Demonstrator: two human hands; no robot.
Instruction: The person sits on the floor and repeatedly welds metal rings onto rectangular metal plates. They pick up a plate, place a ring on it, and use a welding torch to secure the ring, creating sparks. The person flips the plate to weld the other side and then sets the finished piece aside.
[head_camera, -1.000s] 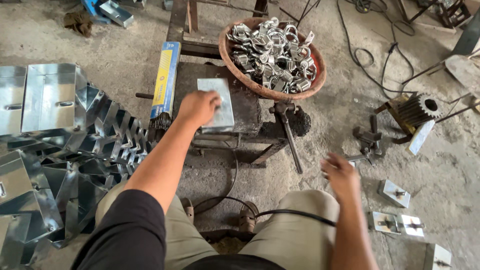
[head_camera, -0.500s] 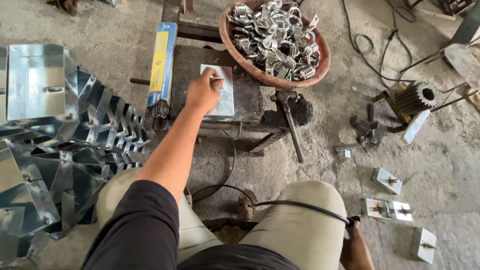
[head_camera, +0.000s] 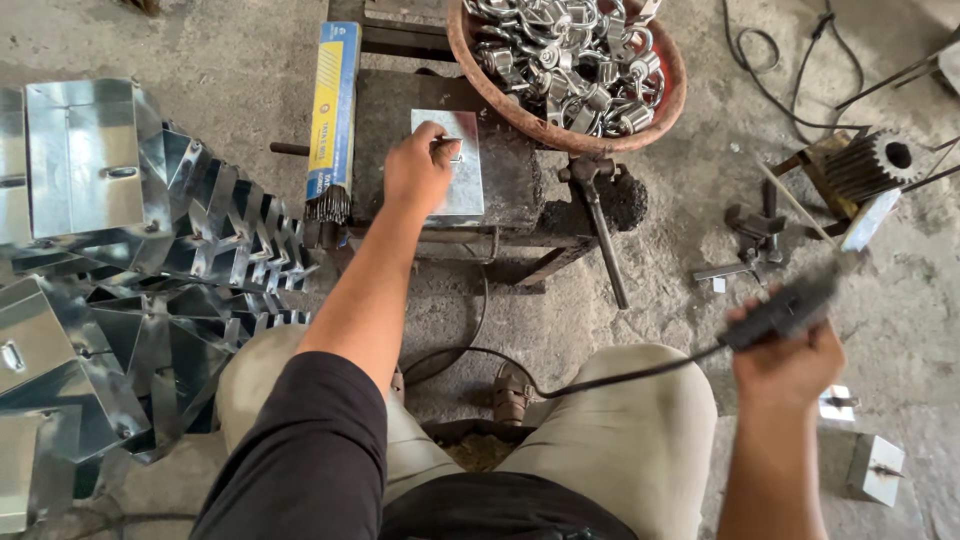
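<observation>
Now the left hand (head_camera: 420, 170) pinches a small metal piece (head_camera: 450, 147) onto the flat metal plate (head_camera: 462, 180) on the dark worktop (head_camera: 520, 190), so keep it still while the right hand (head_camera: 790, 360), closed around the black tool (head_camera: 785, 310), comes close
</observation>
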